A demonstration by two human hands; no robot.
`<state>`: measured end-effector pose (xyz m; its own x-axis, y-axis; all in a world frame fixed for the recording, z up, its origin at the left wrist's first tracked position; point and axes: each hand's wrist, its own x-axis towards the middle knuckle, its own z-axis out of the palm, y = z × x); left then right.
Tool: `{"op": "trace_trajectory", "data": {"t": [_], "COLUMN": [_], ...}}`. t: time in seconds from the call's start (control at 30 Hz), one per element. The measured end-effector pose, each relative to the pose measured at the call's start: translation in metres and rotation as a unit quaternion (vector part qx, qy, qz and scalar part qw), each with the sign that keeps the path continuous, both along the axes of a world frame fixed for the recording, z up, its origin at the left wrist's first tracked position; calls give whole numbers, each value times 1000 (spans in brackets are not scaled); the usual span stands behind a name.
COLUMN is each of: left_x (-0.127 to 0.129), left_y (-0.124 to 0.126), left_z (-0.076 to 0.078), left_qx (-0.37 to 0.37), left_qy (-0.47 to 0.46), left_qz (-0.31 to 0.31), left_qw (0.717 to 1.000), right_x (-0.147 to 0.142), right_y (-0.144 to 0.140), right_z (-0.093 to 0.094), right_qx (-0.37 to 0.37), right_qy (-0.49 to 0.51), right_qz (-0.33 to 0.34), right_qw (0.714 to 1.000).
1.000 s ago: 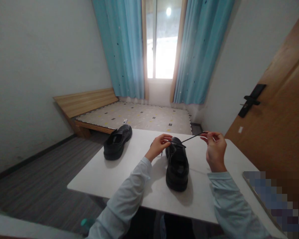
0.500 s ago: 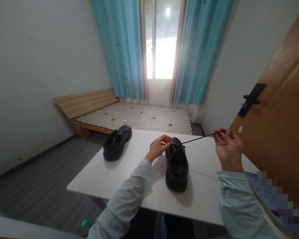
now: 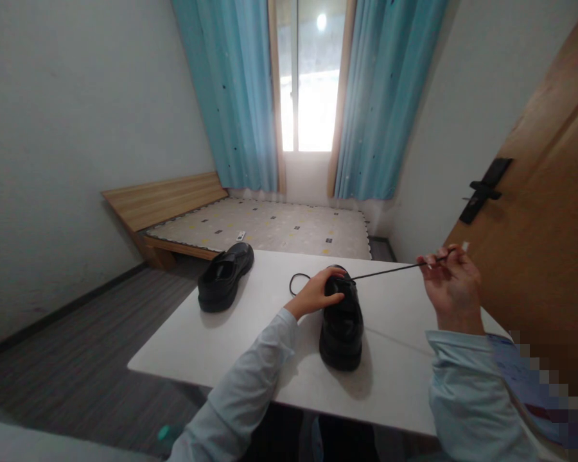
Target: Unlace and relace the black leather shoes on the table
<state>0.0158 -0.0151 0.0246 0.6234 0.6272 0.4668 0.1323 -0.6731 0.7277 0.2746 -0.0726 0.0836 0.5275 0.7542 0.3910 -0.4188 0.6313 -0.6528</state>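
A black shoe [image 3: 343, 333] stands on the white table in front of me, its heel toward me. My left hand [image 3: 320, 290] rests on the shoe's front, fingers over the lacing and thumb near the opening; it grips the shoe there. A dark shoelace [image 3: 390, 272] runs taut from the lacing up to the right. Its far end is pinched in my right hand [image 3: 451, 282], raised over the table's right side, palm turned up. A loop of lace [image 3: 298, 282] lies left of the shoe. The matching black shoe [image 3: 225, 277] stands at the table's far left.
The white table [image 3: 187, 346] has its edges in view at left and front. Behind it is a bed [image 3: 279, 224] with a patterned mattress. A wooden door [image 3: 539, 244] with a black handle is at right. A blue printed item [image 3: 525, 378], partly pixelated, lies by my right sleeve.
My right hand has moved a little farther right with the lace end. My left hand has shifted onto the shoe's lacing, and the loop at left shows more fully.
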Motion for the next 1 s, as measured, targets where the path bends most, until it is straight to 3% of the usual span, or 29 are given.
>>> {"op": "trace_trajectory", "data": {"t": [0.3, 0.67, 0.8, 0.9, 1.0], "left_x": [-2, -1, -1, -1, 0], "left_y": [0, -1, -2, -1, -1], "left_z": [1, 2, 1, 0, -1], "left_qx": [56, 89, 105, 116, 119], "left_qy": [24, 26, 47, 57, 64], "left_qz": [-9, 10, 29, 38, 42], "left_qw": [998, 996, 993, 991, 990], "right_x": [15, 10, 8, 3, -5], "right_y": [2, 11, 11, 10, 12], "right_z": [-3, -11, -16, -19, -23], "right_qx": [28, 20, -55, -106, -132], "right_qy": [-21, -119, -311, -495, -596], "right_qz": [-34, -215, -282, -229, -158], "right_qw": [999, 969, 906, 832, 776]}}
